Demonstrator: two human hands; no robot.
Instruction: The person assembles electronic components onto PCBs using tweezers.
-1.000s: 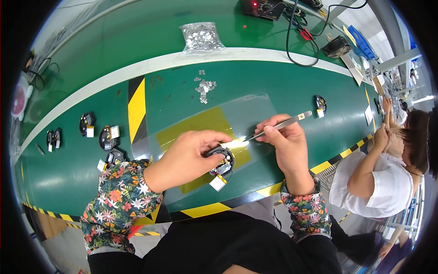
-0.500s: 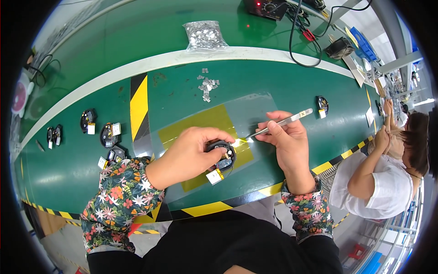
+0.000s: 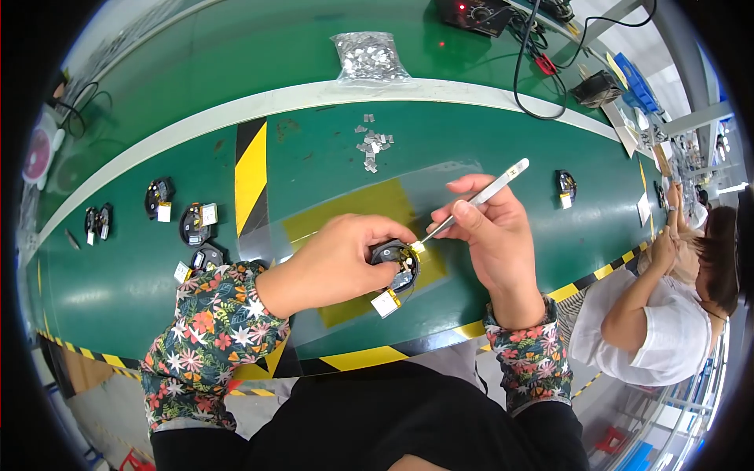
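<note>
A small round black part is gripped in the left hand, whose fingers are curled around its rim and pressed against it. The part is held just above a yellowish mat that lies under a clear sheet on the green worktop. A small white rectangular piece hangs from the part by thin wires, just below the left hand.

Silver tweezers are pinched between thumb and fingers of the right hand. The tweezer tips are set on the upper edge of the round part, where a small bright yellow spot is seen; whether something is clamped in the tips cannot be told. Both forearms are covered by flowered sleeves.

A scatter of small silver pieces is seen beyond the mat, and a clear bag of the same pieces is set farther back. Several similar black parts are laid out to the left, and one more lies to the right. A person in a white shirt is seated at the right end of the worktop.
</note>
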